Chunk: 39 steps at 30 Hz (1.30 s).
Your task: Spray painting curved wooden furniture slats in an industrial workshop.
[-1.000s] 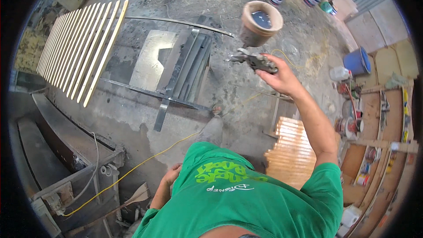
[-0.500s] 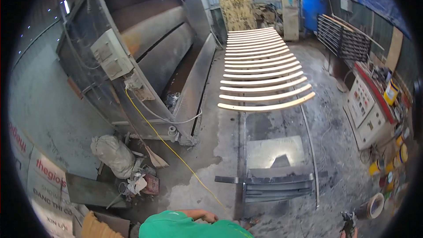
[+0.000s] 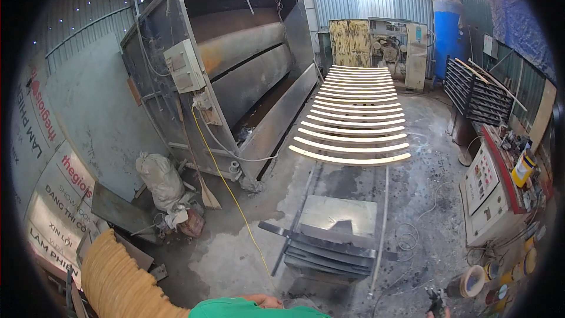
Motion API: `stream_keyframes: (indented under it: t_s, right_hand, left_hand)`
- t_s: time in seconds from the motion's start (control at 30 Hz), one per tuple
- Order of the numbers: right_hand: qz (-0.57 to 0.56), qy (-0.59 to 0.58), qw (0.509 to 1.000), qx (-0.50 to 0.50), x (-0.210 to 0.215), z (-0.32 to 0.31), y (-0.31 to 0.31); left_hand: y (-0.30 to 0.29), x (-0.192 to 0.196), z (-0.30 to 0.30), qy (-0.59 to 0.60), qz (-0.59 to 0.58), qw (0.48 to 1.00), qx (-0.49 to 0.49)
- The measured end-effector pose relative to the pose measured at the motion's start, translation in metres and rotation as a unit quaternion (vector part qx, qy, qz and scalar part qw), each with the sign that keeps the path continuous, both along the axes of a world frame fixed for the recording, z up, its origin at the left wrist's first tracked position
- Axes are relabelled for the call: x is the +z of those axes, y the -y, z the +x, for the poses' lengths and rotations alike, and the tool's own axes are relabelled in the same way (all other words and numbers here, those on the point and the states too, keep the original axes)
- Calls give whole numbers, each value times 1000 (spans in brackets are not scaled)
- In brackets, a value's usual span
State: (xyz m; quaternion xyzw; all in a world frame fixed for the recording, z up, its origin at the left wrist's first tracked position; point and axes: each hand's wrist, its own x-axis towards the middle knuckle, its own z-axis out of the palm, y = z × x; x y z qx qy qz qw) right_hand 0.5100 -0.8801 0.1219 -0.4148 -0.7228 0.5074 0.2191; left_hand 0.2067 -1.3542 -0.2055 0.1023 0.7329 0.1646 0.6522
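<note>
At the lower edge, my left hand (image 3: 263, 300) is in front of my green-clad body. Its fingers are mostly hidden by the green cloth, so their pose does not show. Farther right at the lower edge, my right hand (image 3: 441, 313) is closed round a dark, grimy spray gun (image 3: 436, 299), only partly in view. On the floor ahead lies a stack of dark curved slats (image 3: 329, 256), with one dark strip jutting out to the left. Beyond it, a long row of pale curved slats (image 3: 353, 159) rests across two metal rails (image 3: 381, 235).
A large metal spray booth (image 3: 200, 123) fills the left side; a yellow hose (image 3: 238, 207) runs down from it. A broom (image 3: 209, 195) leans there. At right stand a control cabinet (image 3: 485, 185) and several buckets (image 3: 471, 282). Stacked tan curved pieces (image 3: 120, 277) sit lower left.
The view has tilted upward and shifted, so more of the back wall shows. My right hand and the spray gun appear farther left in the picture. My left hand sits lower in view.
</note>
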Motion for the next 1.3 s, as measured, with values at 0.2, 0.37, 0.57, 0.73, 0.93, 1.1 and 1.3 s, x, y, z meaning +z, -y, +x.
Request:
stream_keyframes:
  t_s: [0.2,0.37,0.57,0.73,0.93,1.1,1.3]
  right_hand:
    - [14,71,997,28,3,18,-57]
    - [36,20,990,134,-11,28,-124]
    - [77,-21,964,255,0,12,-207]
    - [98,-62,949,294,-3,-12,-273]
    - [133,-100,934,317,-7,-41,-341]
    - [141,-135,916,350,-3,-59,-404]
    - [171,-107,906,373,-7,-76,-504]
  left_hand:
    - [-76,-34,85,44,141,985,94]
    - [-138,-43,136,55,201,975,83]
    - [-200,-63,173,62,144,983,98]
    - [-294,-71,179,30,175,981,85]
    - [-362,-63,208,1,181,982,61]
    - [-401,-58,216,-40,122,979,157]
    - [-466,-48,241,24,0,936,350]
